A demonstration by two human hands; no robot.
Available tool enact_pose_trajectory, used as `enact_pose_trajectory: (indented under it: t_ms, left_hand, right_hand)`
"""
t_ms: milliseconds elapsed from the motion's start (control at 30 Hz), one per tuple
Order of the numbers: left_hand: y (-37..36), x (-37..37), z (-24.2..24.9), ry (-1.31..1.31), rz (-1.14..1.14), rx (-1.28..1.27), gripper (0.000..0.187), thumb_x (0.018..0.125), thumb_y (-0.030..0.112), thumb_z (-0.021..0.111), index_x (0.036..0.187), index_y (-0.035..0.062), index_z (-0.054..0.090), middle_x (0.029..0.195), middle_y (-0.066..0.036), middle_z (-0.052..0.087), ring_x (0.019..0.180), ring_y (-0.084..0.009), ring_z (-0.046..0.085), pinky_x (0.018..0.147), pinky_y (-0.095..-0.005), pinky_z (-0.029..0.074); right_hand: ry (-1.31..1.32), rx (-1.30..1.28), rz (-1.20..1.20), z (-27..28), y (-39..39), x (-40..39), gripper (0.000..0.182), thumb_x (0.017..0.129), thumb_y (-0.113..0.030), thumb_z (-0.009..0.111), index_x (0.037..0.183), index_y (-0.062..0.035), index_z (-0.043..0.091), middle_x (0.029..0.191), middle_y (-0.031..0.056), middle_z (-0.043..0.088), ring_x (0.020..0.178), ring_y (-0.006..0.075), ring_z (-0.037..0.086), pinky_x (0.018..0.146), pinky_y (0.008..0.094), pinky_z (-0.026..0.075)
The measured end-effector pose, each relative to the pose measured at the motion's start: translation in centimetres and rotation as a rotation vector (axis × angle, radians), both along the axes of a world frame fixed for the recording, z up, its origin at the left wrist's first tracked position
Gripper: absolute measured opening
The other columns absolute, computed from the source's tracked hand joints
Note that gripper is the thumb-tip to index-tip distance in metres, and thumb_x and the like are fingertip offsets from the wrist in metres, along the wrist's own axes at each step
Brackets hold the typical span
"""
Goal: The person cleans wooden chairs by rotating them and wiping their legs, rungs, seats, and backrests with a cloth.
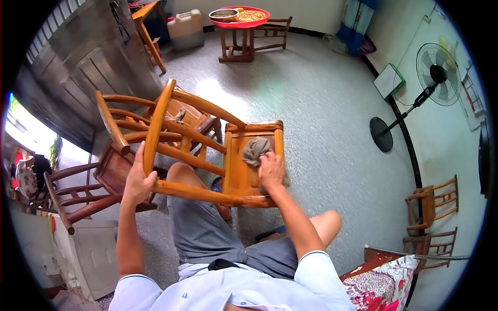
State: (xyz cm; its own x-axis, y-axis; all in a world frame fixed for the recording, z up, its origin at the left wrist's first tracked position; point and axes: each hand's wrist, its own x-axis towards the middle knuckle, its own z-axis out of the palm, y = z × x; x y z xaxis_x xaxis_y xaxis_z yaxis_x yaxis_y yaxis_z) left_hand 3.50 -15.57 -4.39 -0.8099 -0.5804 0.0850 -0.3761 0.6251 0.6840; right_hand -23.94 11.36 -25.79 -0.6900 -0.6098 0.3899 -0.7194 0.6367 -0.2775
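A varnished wooden chair [233,179] stands right in front of me, its backrest toward my left and its seat toward my right. My left hand [138,181] is wrapped around the lower end of the backrest's top rail. On the seat, my right hand [271,170] grips a crumpled grey-brown cloth [256,151] and presses it against the wood. Part of the cloth is hidden beneath the fingers. Just beyond the backrest is a second wooden chair [111,122], with another bunched rag [178,115] on its seat.
A darker red-brown chair [114,168] is close on my left. Ahead, a red tray [239,24] rests on a small wooden stand beside a plastic jerrycan [185,31]. To the right are a standing fan [437,74], small chairs [426,206] by the wall and a floral cloth [381,282].
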Motion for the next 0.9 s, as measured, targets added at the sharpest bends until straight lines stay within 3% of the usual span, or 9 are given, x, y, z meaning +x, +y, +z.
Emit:
enact_pose_trajectory:
  t_ms: [100,167,267,400,467,567,667,767,900]
  left_hand:
    - [-0.4,0.3,-0.8,0.051,0.032,0.002,0.082,0.078,-0.002,0.055,0.152,0.0057,0.023,0.136,-0.023,0.049,0.125,-0.0325,0.051,0.106,-0.0343,0.038]
    - [-0.3,0.2,-0.5,0.005,0.087,0.114,0.083,0.076,-0.004,0.054,0.153,0.0083,0.023,0.122,-0.016,0.051,0.101,-0.0231,0.058,0.093,-0.0307,0.049]
    - [-1.3,0.5,-1.8,0.044,0.064,0.048,0.083,0.076,-0.004,0.054,0.153,0.0084,0.024,0.112,-0.012,0.053,0.091,-0.0181,0.058,0.084,-0.0275,0.052]
    - [-0.8,-0.2,-1.4,0.109,0.015,-0.016,0.083,0.076,-0.004,0.053,0.153,0.0079,0.024,0.111,-0.011,0.053,0.089,-0.0166,0.057,0.080,-0.0263,0.053]
    - [-0.3,-0.4,-0.8,0.075,0.054,0.166,0.081,0.076,0.000,0.054,0.151,0.0048,0.025,0.136,-0.021,0.049,0.125,-0.0296,0.051,0.106,-0.0327,0.038]
    - [0.1,-0.6,-0.7,0.060,0.056,0.137,0.081,0.075,0.001,0.054,0.151,0.0038,0.025,0.140,-0.022,0.047,0.130,-0.0306,0.047,0.109,-0.0329,0.035]
    - [0.8,-1.1,0.0,0.050,0.055,0.134,0.081,0.075,0.001,0.053,0.151,0.0039,0.025,0.142,-0.022,0.045,0.132,-0.0310,0.046,0.110,-0.0328,0.034]
    - [0.5,-1.0,-0.4,0.070,0.051,0.138,0.081,0.074,0.000,0.053,0.151,0.0039,0.026,0.142,-0.022,0.045,0.133,-0.0315,0.046,0.110,-0.0332,0.034]
    - [0.7,-0.8,-0.4,0.107,0.092,0.254,0.081,0.075,-0.004,0.052,0.151,0.0047,0.028,0.132,-0.015,0.051,0.109,-0.0230,0.056,0.098,-0.0300,0.045]
  right_hand:
    - [-0.162,0.004,0.176,1.9,1.8,4.7,0.024,0.076,-0.015,0.070,0.100,-0.0132,0.068,0.112,0.0085,0.056,0.100,0.0292,0.052,0.085,0.0407,0.045]
    - [-0.162,0.017,0.219,2.5,2.7,7.1,0.023,0.076,-0.015,0.070,0.099,-0.0127,0.068,0.110,0.0073,0.057,0.099,0.0282,0.052,0.083,0.0407,0.044]
    - [-0.162,0.014,0.294,2.6,3.0,7.2,0.022,0.075,-0.016,0.070,0.098,-0.0127,0.069,0.108,0.0055,0.059,0.098,0.0271,0.053,0.080,0.0404,0.043]
    - [-0.098,0.024,0.347,1.9,2.7,3.4,0.018,0.076,-0.014,0.067,0.094,-0.0157,0.070,0.109,0.0035,0.059,0.099,0.0264,0.053,0.081,0.0409,0.043]
    - [-0.008,0.044,0.324,1.5,2.2,-0.1,0.018,0.077,-0.012,0.065,0.093,-0.0168,0.069,0.111,0.0030,0.060,0.100,0.0267,0.054,0.083,0.0415,0.043]
    - [0.076,0.016,0.084,1.9,1.7,-5.3,0.023,0.077,-0.008,0.064,0.098,-0.0157,0.068,0.113,0.0068,0.058,0.105,0.0297,0.053,0.089,0.0428,0.044]
    - [-0.056,-0.170,-0.152,1.6,1.5,-6.8,0.028,0.080,-0.012,0.065,0.107,-0.0158,0.065,0.118,0.0111,0.053,0.111,0.0330,0.050,0.095,0.0441,0.042]
    - [-0.127,-0.302,-0.213,-0.2,2.7,-4.6,0.032,0.081,-0.012,0.064,0.114,-0.0146,0.062,0.119,0.0158,0.050,0.111,0.0369,0.049,0.097,0.0458,0.042]
    - [-0.193,-0.311,-0.206,-0.2,7.3,1.1,0.033,0.083,-0.014,0.064,0.116,-0.0116,0.060,0.116,0.0187,0.050,0.108,0.0393,0.050,0.096,0.0456,0.042]
